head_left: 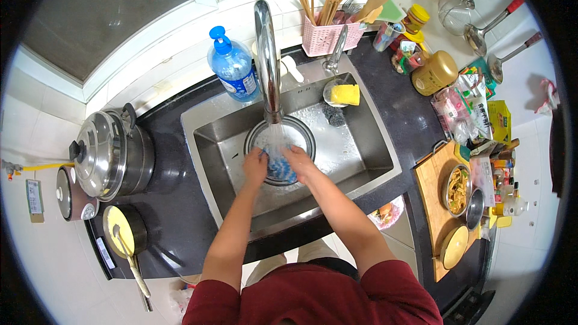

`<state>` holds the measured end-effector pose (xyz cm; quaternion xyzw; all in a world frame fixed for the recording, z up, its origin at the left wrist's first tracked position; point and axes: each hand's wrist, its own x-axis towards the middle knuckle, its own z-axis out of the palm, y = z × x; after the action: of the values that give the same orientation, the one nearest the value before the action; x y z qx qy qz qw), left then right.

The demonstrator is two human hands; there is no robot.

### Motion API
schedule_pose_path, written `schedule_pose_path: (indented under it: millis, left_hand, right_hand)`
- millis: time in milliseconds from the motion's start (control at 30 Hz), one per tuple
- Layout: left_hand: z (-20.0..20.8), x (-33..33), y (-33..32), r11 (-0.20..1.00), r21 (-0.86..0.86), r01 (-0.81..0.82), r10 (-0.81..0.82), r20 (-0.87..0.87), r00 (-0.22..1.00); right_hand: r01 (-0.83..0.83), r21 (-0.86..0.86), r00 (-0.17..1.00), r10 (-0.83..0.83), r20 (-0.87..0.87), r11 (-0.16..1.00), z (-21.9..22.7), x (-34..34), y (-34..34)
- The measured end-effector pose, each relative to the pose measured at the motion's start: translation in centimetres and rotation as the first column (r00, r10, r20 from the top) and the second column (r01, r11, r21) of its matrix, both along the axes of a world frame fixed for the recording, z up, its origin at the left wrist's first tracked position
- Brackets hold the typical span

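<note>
Both my hands are in the steel sink (355, 171), gripping a blue and white patterned cloth (279, 170) between them. My left hand (255, 164) closes on the cloth's left side, and my right hand (298, 164) closes on its right side. From the tall chrome faucet (268, 60), water runs down onto the cloth and the fingers, which it partly blurs. Under the cloth lies a round metal dish or lid (305, 139) with a dark rim; the hands cover part of it.
At the sink's far right corner sit a yellow sponge (345, 94) and a dark scrubber (334, 115). A blue pump bottle (235, 69) stands behind the sink. To the left are a steamer pot (114, 156) and a saucepan (123, 229); a cutting board (430, 189) with dishes lies right.
</note>
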<state>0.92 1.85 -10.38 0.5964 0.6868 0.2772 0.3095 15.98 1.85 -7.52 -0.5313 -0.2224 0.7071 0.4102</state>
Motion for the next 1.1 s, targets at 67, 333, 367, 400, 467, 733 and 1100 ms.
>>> schedule_pose_path:
  millis: [67, 333, 367, 400, 467, 733, 1100]
  left_hand:
    - [0.9, -0.8, -0.1, 0.994, 0.088, 0.067, -0.043, -0.253, 0.967]
    - [4.6, 2.7, -1.5, 0.8, -0.593, 0.094, 0.586, 0.805, 0.092]
    - [3.4, 2.0, -1.4, 0.804, -0.583, 0.118, 0.576, 0.812, 0.09]
    - [2.6, 1.5, -1.4, 0.806, -0.575, 0.139, 0.569, 0.818, 0.086]
    - [3.1, 1.2, -1.5, 0.808, -0.589, -0.005, 0.582, 0.796, 0.169]
    - [10.2, 5.2, -2.4, 0.933, -0.345, 0.105, 0.054, 0.423, 0.905]
    - [3.8, 5.7, -3.0, 0.994, -0.015, 0.11, -0.11, -0.037, 0.993]
  right_hand:
    - [0.038, 0.085, 0.998, -0.034, -0.045, 0.996, 0.7, 1.3, 0.2]
    - [-0.636, 0.534, 0.623, -0.038, 0.781, 0.557, 1.6, -1.8, -2.2]
    - [-0.645, 0.545, 0.622, -0.046, 0.782, 0.536, 1.0, -2.0, -2.9]
    - [-0.54, 0.506, 0.759, 0.13, 0.638, 0.672, 1.8, -1.7, -3.0]
    - [-0.372, 0.277, 0.925, 0.332, 0.183, 0.886, 4.1, -0.8, -3.5]
    - [0.196, -0.388, 0.933, -0.293, -0.21, 0.901, -4.4, 0.6, 0.2]
    - [0.307, -0.297, 0.922, -0.36, -0.141, 0.904, -5.9, -1.6, 1.7]
